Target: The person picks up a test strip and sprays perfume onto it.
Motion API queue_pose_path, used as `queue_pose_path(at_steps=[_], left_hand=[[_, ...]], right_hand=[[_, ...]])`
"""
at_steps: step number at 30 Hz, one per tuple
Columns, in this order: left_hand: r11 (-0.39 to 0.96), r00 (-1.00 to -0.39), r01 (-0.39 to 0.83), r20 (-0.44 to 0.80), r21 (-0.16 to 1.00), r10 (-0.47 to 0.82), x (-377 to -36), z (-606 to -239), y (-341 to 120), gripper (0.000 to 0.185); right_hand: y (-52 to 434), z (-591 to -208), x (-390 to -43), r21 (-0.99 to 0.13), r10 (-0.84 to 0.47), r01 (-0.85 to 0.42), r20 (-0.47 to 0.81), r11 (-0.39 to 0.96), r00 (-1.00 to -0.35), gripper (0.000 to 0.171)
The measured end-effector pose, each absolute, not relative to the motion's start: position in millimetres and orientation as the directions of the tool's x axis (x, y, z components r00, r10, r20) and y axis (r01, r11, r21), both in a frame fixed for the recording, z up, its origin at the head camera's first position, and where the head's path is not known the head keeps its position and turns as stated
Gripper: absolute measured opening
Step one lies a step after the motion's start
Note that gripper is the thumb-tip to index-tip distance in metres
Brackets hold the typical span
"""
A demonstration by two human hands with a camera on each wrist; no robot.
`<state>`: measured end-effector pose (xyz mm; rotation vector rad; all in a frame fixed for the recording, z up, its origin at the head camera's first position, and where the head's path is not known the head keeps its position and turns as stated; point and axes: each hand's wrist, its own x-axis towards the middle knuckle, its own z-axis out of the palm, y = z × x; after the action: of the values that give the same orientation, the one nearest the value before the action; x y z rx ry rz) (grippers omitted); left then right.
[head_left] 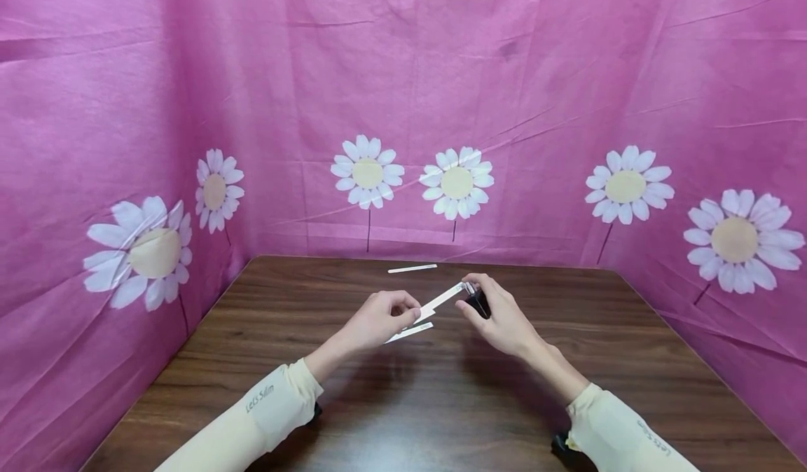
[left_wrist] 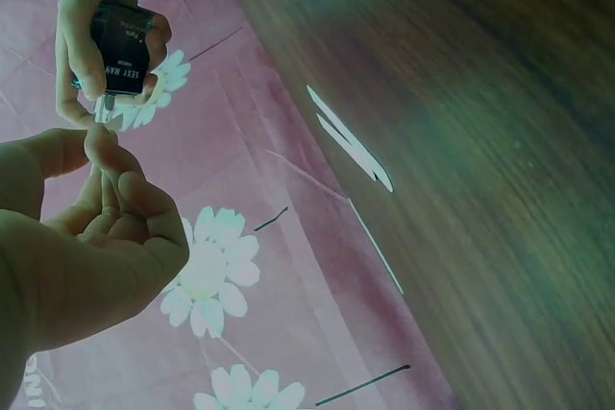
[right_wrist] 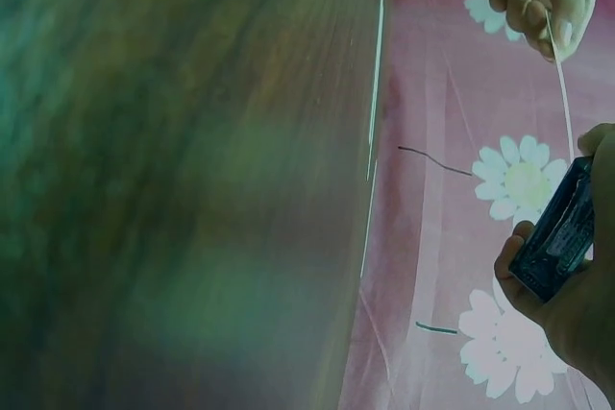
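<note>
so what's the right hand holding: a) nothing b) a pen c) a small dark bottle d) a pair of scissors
c, the right hand grips a small dark bottle, its spray top against the white paper strip that the left hand pinches.

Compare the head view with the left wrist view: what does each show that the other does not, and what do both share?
Only the head view shows both cream sleeves and a strip lying alone near the table's far edge.
Only the left wrist view shows white lettering on the small black bottle.
Both show the left hand pinching a white paper strip, the right hand gripping the bottle, and the wooden table.
</note>
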<state>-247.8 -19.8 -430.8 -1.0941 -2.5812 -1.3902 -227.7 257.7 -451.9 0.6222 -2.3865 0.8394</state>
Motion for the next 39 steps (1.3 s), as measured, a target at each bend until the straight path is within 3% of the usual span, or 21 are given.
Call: queue_pose_path(at_steps=[39], left_hand=[[0.355, -0.733, 0.629, 0.377, 0.691, 0.565, -248.2, -434.4, -20.1, 0.014]], right_hand=[[257.5, -452.2, -226.4, -0.417, -0.192, -0.549, 0.644, 0.724, -0.741, 0.047]])
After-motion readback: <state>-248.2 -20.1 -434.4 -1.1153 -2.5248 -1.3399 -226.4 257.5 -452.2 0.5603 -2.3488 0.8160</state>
